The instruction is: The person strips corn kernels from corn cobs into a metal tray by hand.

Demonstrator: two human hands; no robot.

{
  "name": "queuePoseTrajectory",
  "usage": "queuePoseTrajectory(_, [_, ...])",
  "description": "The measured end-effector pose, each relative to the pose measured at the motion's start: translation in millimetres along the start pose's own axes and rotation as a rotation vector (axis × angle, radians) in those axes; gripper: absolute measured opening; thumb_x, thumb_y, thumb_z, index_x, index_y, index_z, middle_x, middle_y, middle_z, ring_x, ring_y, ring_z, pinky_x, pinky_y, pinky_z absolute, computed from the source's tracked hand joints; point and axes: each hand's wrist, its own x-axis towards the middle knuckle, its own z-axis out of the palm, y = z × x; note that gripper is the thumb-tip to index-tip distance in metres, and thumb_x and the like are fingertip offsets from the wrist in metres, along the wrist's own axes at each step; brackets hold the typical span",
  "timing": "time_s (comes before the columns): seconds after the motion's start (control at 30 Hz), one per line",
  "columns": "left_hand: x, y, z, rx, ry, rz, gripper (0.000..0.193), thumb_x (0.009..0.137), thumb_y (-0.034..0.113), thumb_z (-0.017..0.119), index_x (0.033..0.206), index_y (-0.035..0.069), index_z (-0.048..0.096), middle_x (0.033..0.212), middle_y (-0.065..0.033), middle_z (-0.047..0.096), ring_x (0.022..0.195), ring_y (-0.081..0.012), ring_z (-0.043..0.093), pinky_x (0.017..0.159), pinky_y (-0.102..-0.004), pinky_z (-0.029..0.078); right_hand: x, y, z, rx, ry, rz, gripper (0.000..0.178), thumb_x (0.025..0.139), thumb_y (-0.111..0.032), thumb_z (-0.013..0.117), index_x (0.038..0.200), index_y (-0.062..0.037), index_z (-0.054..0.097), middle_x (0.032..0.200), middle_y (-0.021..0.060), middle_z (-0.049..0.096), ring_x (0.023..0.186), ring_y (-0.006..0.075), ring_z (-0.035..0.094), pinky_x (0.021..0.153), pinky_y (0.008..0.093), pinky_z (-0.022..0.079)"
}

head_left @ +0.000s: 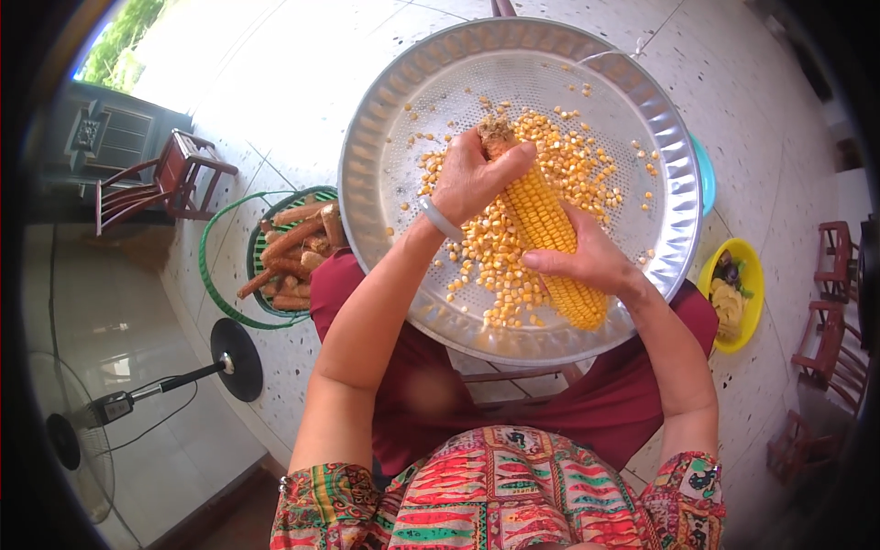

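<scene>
Both my hands are closed around one ear of yellow corn (543, 216), held tilted above a large round perforated metal tray (385, 119). My left hand (481, 170) grips the upper end, where some kernels are off and the reddish cob shows. Lower down, my right hand (591, 257) wraps the ear from the right, its thumb across the kernels. The lower end is still full of kernels. Loose corn kernels (490, 252) lie in a heap in the tray beneath the ear, with others scattered toward its rim.
To the left, a green basket (209, 266) holds several bare cobs. A standing fan (137, 399) is beyond it, with a wooden chair (174, 179) farther back. On the right are a yellow basin (753, 307), part of a turquoise container (704, 174) and several small wooden chairs (825, 339).
</scene>
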Motion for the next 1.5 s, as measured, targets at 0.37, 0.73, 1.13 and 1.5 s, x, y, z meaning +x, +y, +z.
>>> queuePoseTrajectory(0.37, [0,-34,-15,0.167,0.135,0.028,0.052,0.089,0.045,0.067,0.079,-0.005,0.073,0.058,-0.0053,0.065,0.051,-0.0106,0.056,0.047,-0.0331,0.041,3,9,20,0.070,-0.033,0.020,0.060,0.083,-0.021,0.077,0.131,0.0023,0.050,0.105,0.0085,0.064,0.088,0.0153,0.064,0.080,0.0309,0.054])
queuePoseTrajectory(0.73, [-11,-6,-6,-0.664,-0.283,-0.091,0.045,0.100,0.025,0.062,0.135,0.004,0.042,0.112,-0.0144,0.064,0.104,-0.0247,0.065,0.092,-0.0422,0.055,-2,-7,15,0.407,-0.138,0.112,0.044,0.086,-0.027,0.070,0.116,0.0011,0.054,0.086,0.0096,0.065,0.066,0.0165,0.067,0.060,0.0289,0.056])
queuePoseTrajectory(1.13, [-12,-12,13,-0.612,0.023,-0.185,0.030,0.101,0.019,0.058,0.123,0.002,0.047,0.092,-0.0135,0.066,0.082,-0.0200,0.068,0.072,-0.0353,0.061,9,2,26,0.353,-0.070,0.085,0.047,0.086,-0.022,0.071,0.122,0.0013,0.051,0.090,0.0090,0.063,0.069,0.0161,0.067,0.063,0.0299,0.057])
queuePoseTrajectory(1.5, [-14,-8,13,-0.652,-0.057,-0.094,0.033,0.098,0.023,0.065,0.118,0.003,0.048,0.098,-0.0110,0.066,0.087,-0.0194,0.067,0.078,-0.0362,0.059,9,-3,25,0.262,0.020,0.085,0.051,0.085,-0.018,0.071,0.127,0.0025,0.051,0.101,0.0087,0.064,0.087,0.0145,0.065,0.078,0.0300,0.055])
